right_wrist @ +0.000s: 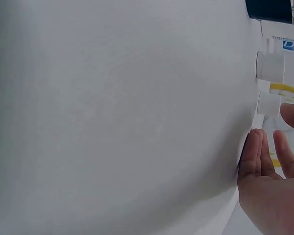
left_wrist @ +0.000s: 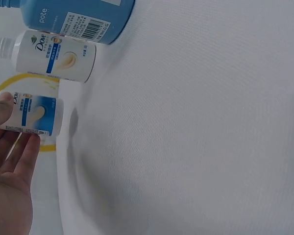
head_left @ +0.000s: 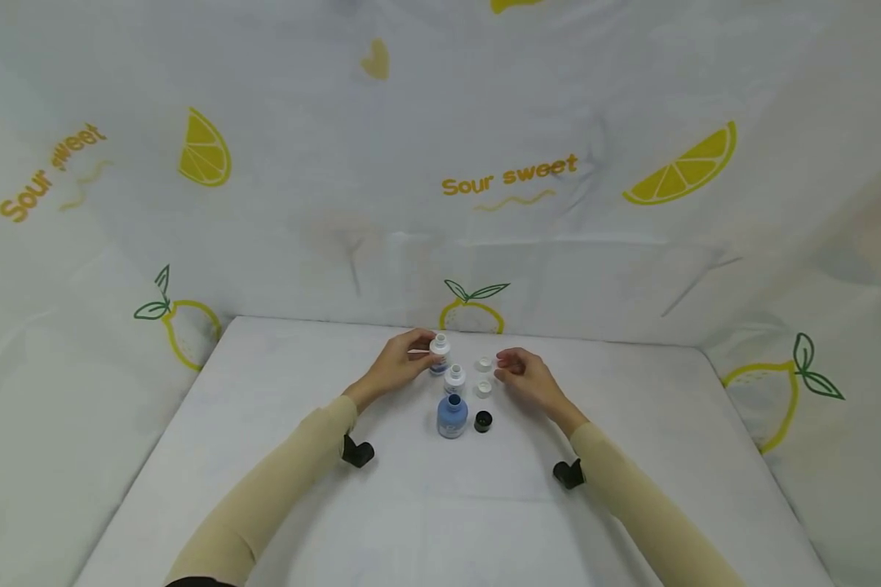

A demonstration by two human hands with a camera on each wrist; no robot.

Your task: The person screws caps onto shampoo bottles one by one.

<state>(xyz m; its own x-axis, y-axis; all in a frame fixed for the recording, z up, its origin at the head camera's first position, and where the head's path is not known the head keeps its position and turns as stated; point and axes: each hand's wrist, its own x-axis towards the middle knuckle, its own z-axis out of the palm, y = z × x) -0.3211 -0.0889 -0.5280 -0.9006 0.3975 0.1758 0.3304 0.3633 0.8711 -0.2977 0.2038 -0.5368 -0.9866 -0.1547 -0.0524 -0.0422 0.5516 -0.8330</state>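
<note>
My left hand point(head_left: 400, 360) holds a small uncapped white-and-blue Dove bottle point(head_left: 440, 364) between thumb and fingers, at the far end of a row. Nearer me stand a second uncapped white Dove bottle point(left_wrist: 59, 56) and a larger blue bottle point(head_left: 452, 419) with an open neck. Beside the row lie two white caps, the far one point(head_left: 484, 364) and the near one point(head_left: 483, 389), plus a black cap point(head_left: 483, 421). The right hand point(head_left: 529, 378) is by the far white cap, thumb and fingers spread apart; in the right wrist view the thumb tip is close to that cap point(right_wrist: 269, 104).
The bottles and caps stand on a white-covered table point(head_left: 323, 522). Behind it hangs a white curtain point(head_left: 286, 163) printed with lemons and lettering. Black wrist cameras point(head_left: 358, 452) jut inward below both forearms.
</note>
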